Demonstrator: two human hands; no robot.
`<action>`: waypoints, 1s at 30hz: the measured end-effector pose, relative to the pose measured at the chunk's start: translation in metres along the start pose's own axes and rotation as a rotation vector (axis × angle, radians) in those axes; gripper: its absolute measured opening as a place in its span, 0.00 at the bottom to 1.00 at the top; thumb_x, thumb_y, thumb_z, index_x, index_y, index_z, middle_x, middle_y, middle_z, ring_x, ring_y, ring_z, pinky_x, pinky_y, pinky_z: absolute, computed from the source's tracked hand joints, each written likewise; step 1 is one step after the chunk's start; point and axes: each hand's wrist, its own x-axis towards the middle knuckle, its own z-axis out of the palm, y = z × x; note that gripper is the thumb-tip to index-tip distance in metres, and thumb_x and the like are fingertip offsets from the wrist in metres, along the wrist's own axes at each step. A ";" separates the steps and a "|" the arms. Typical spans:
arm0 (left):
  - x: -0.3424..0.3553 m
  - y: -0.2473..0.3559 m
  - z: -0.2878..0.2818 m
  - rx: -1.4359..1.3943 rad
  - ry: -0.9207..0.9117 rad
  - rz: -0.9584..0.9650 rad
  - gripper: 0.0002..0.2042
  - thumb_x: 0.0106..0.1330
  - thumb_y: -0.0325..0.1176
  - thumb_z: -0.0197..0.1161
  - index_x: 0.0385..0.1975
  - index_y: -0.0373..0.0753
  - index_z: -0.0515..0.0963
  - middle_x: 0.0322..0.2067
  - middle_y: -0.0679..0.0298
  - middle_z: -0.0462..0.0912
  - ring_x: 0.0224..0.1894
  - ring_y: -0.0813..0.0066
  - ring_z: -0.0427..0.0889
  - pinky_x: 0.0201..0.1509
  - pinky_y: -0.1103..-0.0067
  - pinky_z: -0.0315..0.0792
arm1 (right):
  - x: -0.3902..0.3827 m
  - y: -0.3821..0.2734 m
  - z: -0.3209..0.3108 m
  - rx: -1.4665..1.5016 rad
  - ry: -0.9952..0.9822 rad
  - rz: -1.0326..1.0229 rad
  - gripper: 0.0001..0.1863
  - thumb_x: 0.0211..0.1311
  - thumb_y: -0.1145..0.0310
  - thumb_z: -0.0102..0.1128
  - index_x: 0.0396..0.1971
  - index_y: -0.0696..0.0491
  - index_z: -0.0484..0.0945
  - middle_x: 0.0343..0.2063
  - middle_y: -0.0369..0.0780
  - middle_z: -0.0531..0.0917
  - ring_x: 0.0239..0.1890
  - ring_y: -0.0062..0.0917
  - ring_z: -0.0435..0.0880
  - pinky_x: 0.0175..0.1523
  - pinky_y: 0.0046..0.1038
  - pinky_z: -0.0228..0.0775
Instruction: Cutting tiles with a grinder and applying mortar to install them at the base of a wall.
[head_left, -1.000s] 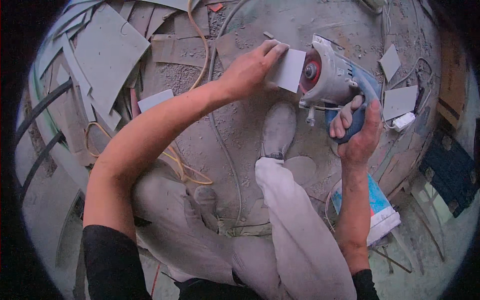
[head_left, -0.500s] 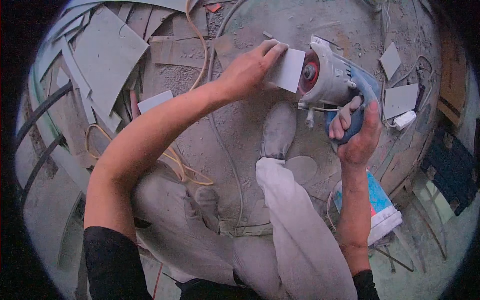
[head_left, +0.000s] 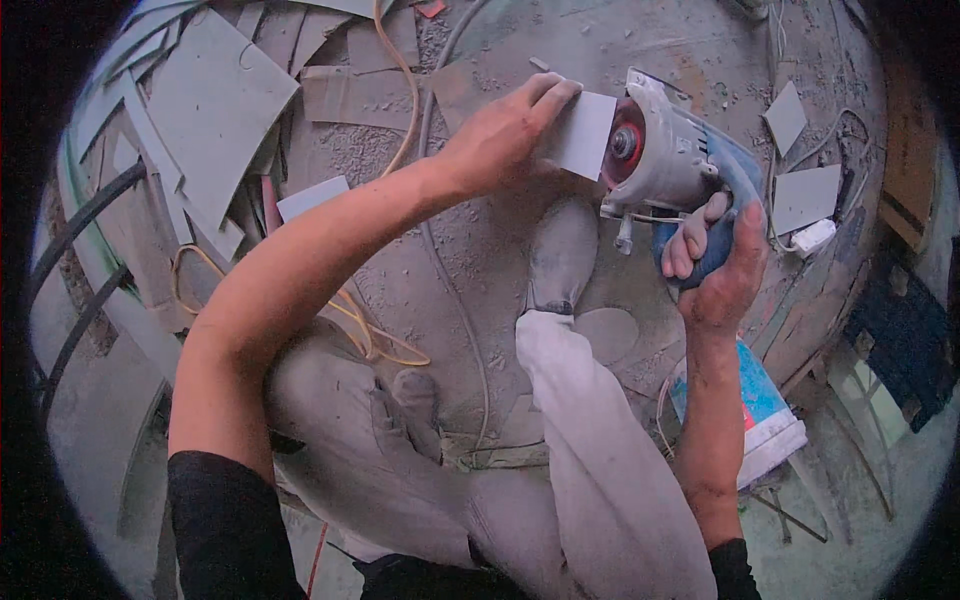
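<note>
My left hand (head_left: pixel 508 132) is closed on a small white tile piece (head_left: pixel 586 136), gripping it by its left side. My right hand (head_left: pixel 718 262) wraps round the blue rear handle of a dusty circular saw (head_left: pixel 662 142) with a grey body. Its round blade (head_left: pixel 622 146), red about the hub, faces the tile. The tile's right edge lies against or right beside the blade; I cannot tell whether they touch. Part of the tile is hidden behind my left fingers.
Large broken tile sheets (head_left: pixel 215 110) are piled at the far left. White offcuts (head_left: pixel 806 196) and a white plug block (head_left: pixel 812 238) lie at right. A yellow cord (head_left: pixel 402 70) and a grey cable (head_left: pixel 440 255) cross the dusty floor. A blue and white bucket (head_left: pixel 765 410) lies beside my right forearm.
Little differs. Both hands, the tile and the saw appear slightly further right and up in the picture, while the floor items have shifted a little too. The grips are unchanged.
</note>
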 end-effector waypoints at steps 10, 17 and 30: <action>-0.002 -0.001 0.003 0.000 0.000 -0.005 0.48 0.56 0.37 0.84 0.78 0.41 0.64 0.71 0.48 0.71 0.67 0.36 0.80 0.68 0.55 0.80 | -0.005 0.004 -0.006 0.082 0.000 -0.005 0.28 0.82 0.39 0.58 0.43 0.54 0.77 0.20 0.35 0.73 0.16 0.23 0.73 0.21 0.29 0.70; -0.001 -0.006 0.006 0.024 -0.005 -0.004 0.48 0.56 0.36 0.83 0.78 0.41 0.64 0.71 0.47 0.71 0.67 0.35 0.79 0.68 0.54 0.80 | -0.006 0.004 -0.005 0.066 0.008 -0.006 0.28 0.82 0.39 0.57 0.43 0.53 0.77 0.20 0.35 0.72 0.16 0.22 0.73 0.21 0.29 0.70; -0.002 -0.003 0.005 0.002 -0.010 -0.020 0.46 0.57 0.37 0.83 0.77 0.42 0.65 0.71 0.48 0.71 0.67 0.36 0.80 0.67 0.55 0.80 | -0.010 0.004 -0.006 0.080 0.021 0.022 0.28 0.82 0.38 0.56 0.44 0.54 0.77 0.20 0.35 0.72 0.16 0.23 0.73 0.21 0.29 0.70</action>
